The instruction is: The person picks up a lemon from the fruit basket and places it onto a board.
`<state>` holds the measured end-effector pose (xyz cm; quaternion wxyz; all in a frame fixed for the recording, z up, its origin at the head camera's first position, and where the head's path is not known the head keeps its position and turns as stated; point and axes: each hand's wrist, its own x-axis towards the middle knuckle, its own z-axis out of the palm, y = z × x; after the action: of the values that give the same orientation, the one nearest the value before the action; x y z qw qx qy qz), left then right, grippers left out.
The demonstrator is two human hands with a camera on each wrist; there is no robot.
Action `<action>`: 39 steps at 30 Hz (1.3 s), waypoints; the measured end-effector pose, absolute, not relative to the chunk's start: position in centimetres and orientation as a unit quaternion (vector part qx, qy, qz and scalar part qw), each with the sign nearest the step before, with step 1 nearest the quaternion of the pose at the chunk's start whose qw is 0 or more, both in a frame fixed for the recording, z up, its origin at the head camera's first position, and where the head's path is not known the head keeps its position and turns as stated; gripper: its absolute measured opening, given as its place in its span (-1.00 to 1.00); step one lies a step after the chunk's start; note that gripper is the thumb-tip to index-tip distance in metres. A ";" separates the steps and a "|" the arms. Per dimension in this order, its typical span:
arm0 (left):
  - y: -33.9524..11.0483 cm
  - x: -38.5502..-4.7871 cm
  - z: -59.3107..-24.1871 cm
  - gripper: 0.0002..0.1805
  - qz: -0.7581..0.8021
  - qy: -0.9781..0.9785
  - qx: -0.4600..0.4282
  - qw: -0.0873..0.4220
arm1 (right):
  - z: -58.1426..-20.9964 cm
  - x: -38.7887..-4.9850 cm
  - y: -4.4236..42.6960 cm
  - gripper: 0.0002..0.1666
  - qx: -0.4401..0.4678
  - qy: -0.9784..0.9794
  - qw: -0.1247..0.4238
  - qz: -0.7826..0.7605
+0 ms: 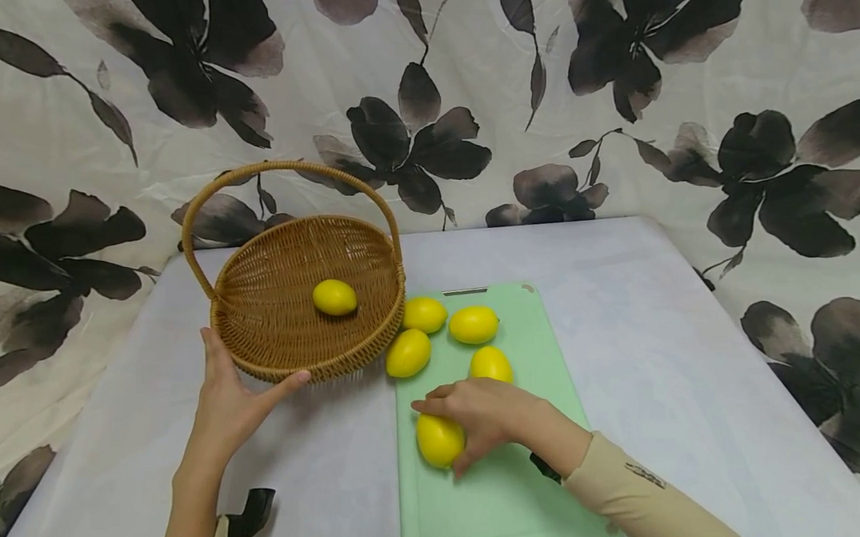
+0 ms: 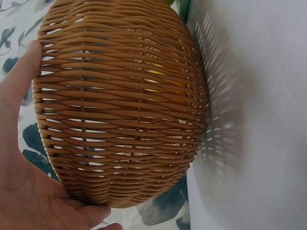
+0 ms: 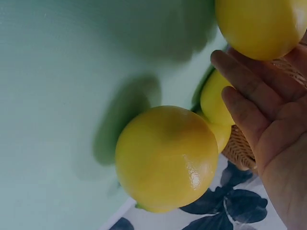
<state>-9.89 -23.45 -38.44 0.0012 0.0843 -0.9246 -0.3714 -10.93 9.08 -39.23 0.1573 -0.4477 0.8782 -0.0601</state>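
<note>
A brown wicker basket with an arched handle stands at the left, one lemon inside it. At the near side of the basket my left hand holds the rim, its thumb and fingers spread apart along it. My right hand grips a lemon between thumb and fingers over the green cutting board. In the right wrist view that held lemon is at the upper right, seemingly raised off the board. Just beyond the hand lies another lemon, partly covered by it.
Further lemons lie by the basket: one on the board, one against the basket, and one at the board's left edge. A white cloth covers the table. Behind hangs a floral fabric.
</note>
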 end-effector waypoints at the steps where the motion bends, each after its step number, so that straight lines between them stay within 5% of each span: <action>1: -23.4 -9.9 -38.4 0.48 -0.371 -0.925 0.085 0.001 | -39.2 -11.0 9.1 0.12 -0.445 0.880 0.156 -0.055; 20: -23.4 -10.0 -38.2 0.50 -0.362 -0.928 0.093 -0.008 | -38.4 -12.0 10.1 0.22 -0.412 0.885 0.153 -0.153; 39: -23.3 -10.1 -38.2 0.50 -0.360 -0.928 0.099 -0.011 | -37.1 -14.8 9.7 0.14 -0.381 0.877 0.034 -0.292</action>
<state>-10.06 -23.32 -38.21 -0.0110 0.0987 -0.9278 -0.3597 -14.83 9.67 -37.12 0.0338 -0.3813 0.8766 -0.2917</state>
